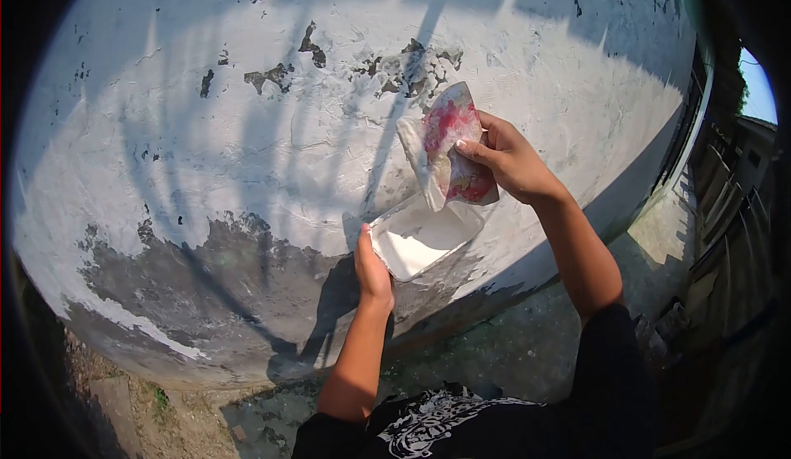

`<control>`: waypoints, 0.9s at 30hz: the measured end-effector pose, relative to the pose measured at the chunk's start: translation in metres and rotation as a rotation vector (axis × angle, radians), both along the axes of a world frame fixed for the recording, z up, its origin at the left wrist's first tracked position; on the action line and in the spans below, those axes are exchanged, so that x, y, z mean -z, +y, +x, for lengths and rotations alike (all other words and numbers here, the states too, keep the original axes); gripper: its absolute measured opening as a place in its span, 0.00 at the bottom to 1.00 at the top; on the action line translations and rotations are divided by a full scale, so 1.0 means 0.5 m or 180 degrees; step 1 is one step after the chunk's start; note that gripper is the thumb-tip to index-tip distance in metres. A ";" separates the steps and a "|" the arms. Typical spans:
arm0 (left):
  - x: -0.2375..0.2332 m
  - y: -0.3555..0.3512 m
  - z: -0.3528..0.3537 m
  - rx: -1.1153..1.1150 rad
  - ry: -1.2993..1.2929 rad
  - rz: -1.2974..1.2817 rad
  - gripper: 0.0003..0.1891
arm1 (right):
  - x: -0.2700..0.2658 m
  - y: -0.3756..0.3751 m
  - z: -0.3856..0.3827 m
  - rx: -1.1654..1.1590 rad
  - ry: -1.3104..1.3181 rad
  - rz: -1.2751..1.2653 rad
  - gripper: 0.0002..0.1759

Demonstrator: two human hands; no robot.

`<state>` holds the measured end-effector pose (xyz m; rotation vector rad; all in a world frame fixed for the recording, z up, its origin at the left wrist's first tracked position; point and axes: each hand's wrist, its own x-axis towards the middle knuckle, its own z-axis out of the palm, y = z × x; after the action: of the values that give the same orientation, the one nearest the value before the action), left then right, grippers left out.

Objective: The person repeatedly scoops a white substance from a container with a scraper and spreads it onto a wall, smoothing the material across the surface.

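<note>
In the head view my left hand [372,269] grips the left end of a shallow white tray [470,234] holding smooth white paste. My right hand [512,158] is closed on a putty scraper [453,121], a flat blade smeared red, with the thumb on its near face. A thick band of white paste [418,162] clings along the scraper's left edge. The scraper is tilted over the tray, its lower corner overlapping the tray's far rim in this view. Behind both stands a wall [313,154] with a white, uneven coat.
Rough, chipped patches [412,67] mark the wall above the scraper. A large bare grey area [222,286] spreads across its lower left. Concrete ground [461,352] runs along the wall's foot, with soil at the lower left. A fence [733,203] stands at the right.
</note>
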<state>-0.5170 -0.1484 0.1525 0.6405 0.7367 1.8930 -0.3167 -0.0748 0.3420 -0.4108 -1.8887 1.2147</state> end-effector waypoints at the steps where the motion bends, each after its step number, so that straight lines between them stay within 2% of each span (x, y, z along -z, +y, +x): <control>1: -0.014 -0.006 0.000 0.0022 0.0032 0.0012 0.28 | -0.025 0.005 -0.002 0.0104 0.0192 0.0386 0.16; 2: -0.034 -0.014 0.000 0.0000 -0.0036 -0.0010 0.28 | -0.035 0.032 0.000 0.0519 0.0279 0.1115 0.14; 3: -0.050 -0.015 -0.001 -0.0023 -0.0104 -0.0016 0.28 | -0.047 0.030 0.000 0.0539 0.0309 0.1159 0.14; 5: -0.052 -0.026 -0.014 -0.0034 -0.0078 0.0108 0.28 | -0.079 0.014 -0.020 0.1747 0.0119 0.2753 0.12; 6: -0.053 -0.035 -0.021 -0.0090 -0.0118 0.0104 0.28 | -0.090 -0.002 -0.034 0.2175 -0.0154 0.3250 0.13; 7: -0.053 -0.043 -0.027 -0.0147 -0.0160 0.0092 0.29 | -0.076 0.016 -0.048 0.2219 -0.0334 0.3586 0.16; 9: -0.054 -0.060 -0.036 -0.0177 -0.0207 0.0093 0.29 | -0.019 0.089 -0.091 0.2454 -0.0208 0.4810 0.19; 11: -0.033 -0.077 -0.047 -0.0209 -0.0258 0.0030 0.29 | 0.078 0.100 -0.127 0.2625 -0.0675 0.5086 0.24; 13: -0.002 -0.081 -0.063 -0.0319 -0.0342 -0.0040 0.29 | 0.104 0.065 -0.129 0.2634 -0.0795 0.5157 0.22; 15: 0.017 -0.088 -0.073 -0.0263 -0.0352 0.0016 0.29 | 0.087 0.040 -0.113 0.2034 -0.0868 0.4651 0.20; 16: 0.028 -0.090 -0.077 -0.0288 -0.0314 -0.0039 0.30 | 0.073 0.035 -0.120 0.2430 -0.0889 0.4656 0.19; 17: 0.034 -0.090 -0.079 -0.0307 -0.0277 -0.0100 0.31 | 0.048 0.034 -0.121 0.2441 -0.0887 0.4635 0.19; 19: 0.033 -0.096 -0.075 -0.0322 -0.0316 -0.0121 0.30 | -0.006 0.050 -0.116 0.3075 -0.0239 0.4677 0.20; 21: 0.030 -0.100 -0.068 -0.0339 -0.0369 -0.0135 0.30 | 0.022 0.095 -0.124 0.3157 -0.0192 0.4840 0.21; 23: 0.029 -0.108 -0.068 -0.0454 -0.0398 -0.0120 0.29 | 0.098 0.091 -0.147 0.2984 -0.0733 0.4884 0.19; 25: 0.037 -0.112 -0.075 -0.0382 -0.0341 -0.0137 0.29 | 0.106 0.053 -0.141 0.2855 -0.0975 0.5063 0.18; 27: 0.042 -0.109 -0.078 -0.0325 -0.0275 -0.0149 0.29 | 0.082 0.026 -0.128 0.2196 -0.1181 0.4393 0.18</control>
<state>-0.5562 -0.2030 0.1315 0.4967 0.7680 1.9777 -0.3806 -0.0618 0.3012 -0.4276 -2.1230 -0.7108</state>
